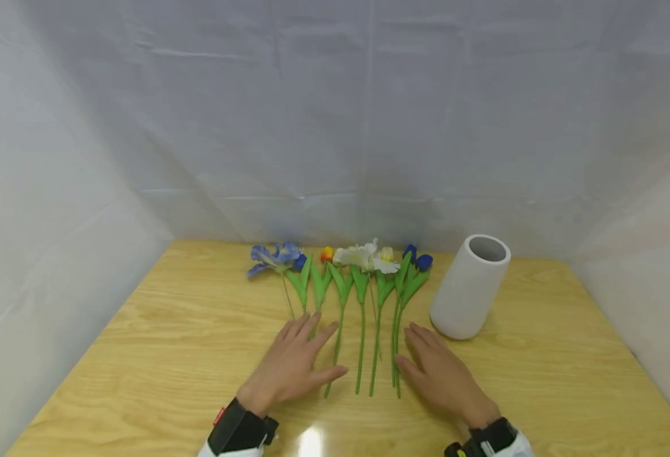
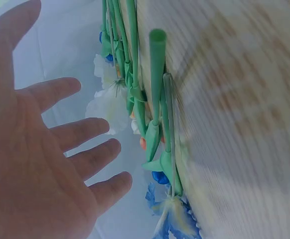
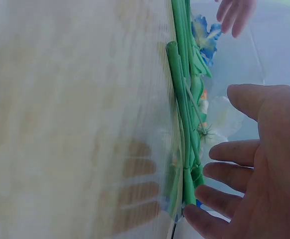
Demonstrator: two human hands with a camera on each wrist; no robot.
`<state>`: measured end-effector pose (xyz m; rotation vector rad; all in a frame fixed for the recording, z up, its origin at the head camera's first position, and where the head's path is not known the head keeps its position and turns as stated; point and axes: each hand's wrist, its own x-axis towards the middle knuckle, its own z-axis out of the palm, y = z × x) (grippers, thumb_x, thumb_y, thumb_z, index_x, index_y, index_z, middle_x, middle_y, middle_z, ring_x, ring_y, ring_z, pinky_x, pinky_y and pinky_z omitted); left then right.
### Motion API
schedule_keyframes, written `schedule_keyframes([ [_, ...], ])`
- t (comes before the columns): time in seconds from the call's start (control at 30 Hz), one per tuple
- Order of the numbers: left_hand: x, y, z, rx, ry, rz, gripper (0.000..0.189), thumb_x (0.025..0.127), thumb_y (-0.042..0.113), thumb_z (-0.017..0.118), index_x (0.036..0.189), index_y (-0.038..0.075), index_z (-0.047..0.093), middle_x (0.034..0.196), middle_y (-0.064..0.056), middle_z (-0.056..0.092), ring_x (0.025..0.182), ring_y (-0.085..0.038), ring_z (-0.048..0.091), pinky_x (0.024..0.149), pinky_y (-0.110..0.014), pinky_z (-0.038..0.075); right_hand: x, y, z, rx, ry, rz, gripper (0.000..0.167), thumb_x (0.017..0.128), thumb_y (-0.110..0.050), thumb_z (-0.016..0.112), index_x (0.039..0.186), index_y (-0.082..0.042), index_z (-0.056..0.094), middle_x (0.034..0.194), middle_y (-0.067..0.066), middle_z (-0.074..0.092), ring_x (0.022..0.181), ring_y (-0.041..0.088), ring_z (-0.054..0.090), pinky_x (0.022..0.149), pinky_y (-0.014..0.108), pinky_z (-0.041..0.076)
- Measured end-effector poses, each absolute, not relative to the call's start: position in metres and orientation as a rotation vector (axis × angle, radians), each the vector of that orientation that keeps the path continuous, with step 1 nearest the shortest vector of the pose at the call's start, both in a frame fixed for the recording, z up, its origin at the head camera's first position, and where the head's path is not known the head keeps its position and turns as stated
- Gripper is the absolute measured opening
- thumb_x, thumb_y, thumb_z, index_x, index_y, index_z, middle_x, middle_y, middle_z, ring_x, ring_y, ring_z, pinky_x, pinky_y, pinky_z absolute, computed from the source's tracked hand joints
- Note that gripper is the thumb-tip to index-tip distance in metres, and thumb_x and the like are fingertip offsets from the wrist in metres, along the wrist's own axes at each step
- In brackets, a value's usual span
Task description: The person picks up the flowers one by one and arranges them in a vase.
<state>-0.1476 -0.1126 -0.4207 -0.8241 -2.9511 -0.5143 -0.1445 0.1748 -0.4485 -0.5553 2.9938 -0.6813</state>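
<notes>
Several artificial flowers with green stems lie side by side on the wooden table. At the left end is a light-blue iris (image 1: 275,257); near the middle lies a white iris (image 1: 366,257), and blue tulips (image 1: 423,262) end the row on the right. An orange tulip (image 1: 327,254) shows between them. My left hand (image 1: 292,365), fingers straight and spread, hovers over the left stems; the left wrist view shows its palm bare. Beside the rightmost stems is my right hand (image 1: 443,374), fingers extended and holding nothing. A white vase (image 1: 471,285) stands just beyond it.
The wooden table (image 1: 158,355) reaches back to a pale grey cloth backdrop (image 1: 335,127). Cloth also hangs along the left and right sides. Light glares off the tabletop near the front edge.
</notes>
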Motion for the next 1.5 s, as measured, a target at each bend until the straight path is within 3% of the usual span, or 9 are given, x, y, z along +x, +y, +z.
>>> schedule_keyframes([
  [0.2, -0.15, -0.109, -0.42, -0.838, -2.953, -0.514, 0.075, 0.089, 0.063, 0.049, 0.145, 0.014, 0.041, 0.153, -0.018, 0.025, 0.138, -0.039, 0.024, 0.109, -0.057, 0.018, -0.149, 0.172, -0.449, -0.564, 3.0, -0.677, 0.061, 0.099, -0.042, 0.048, 0.143, -0.001, 0.04, 0.149, 0.018, 0.033, 0.137, 0.035, 0.029, 0.109, 0.049, 0.024],
  [1.5, -0.164, -0.097, -0.424, -0.874, -2.942, -0.522, 0.069, 0.092, 0.059, 0.048, 0.143, 0.014, 0.043, 0.149, -0.021, 0.031, 0.136, -0.039, 0.027, 0.107, -0.056, 0.023, -0.161, 0.171, -0.45, -0.535, 2.999, -0.687, 0.06, 0.098, -0.045, 0.047, 0.14, -0.002, 0.044, 0.146, 0.019, 0.037, 0.134, 0.037, 0.033, 0.108, 0.052, 0.026],
])
